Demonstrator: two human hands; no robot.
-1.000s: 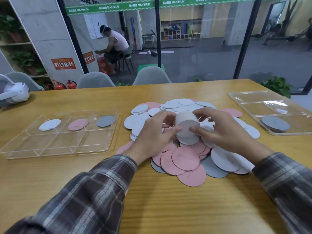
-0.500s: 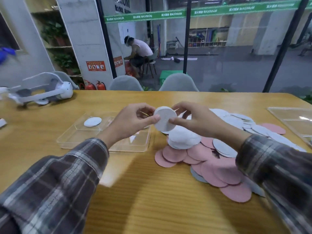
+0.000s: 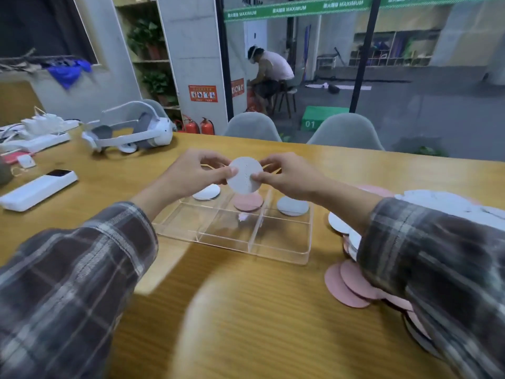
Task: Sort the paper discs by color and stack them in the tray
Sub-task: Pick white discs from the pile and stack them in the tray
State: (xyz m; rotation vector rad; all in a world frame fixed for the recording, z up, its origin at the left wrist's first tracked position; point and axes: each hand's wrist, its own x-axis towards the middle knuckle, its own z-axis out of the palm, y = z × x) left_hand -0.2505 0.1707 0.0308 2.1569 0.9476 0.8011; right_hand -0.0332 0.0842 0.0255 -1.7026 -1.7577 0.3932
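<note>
left fingers (image 3: 231, 172), right fingers (image 3: 258, 177): pinching one white disc (image 3: 245, 175) above tray (image 3: 281, 251) | banner (image 3: 297, 8): "MAXIMUM"

The right sleeve (image 3: 426, 258) hides much of the disc pile (image 3: 352, 285), which runs off the right edge.

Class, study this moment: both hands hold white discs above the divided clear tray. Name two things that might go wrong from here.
1. The left hand and right hand pinch the white discs only at the edges; the stack may slip or fan apart.
2. It hangs above the pink disc, so a straight drop might mix colours; the white disc lies in the compartment to the left of the tray.
</note>
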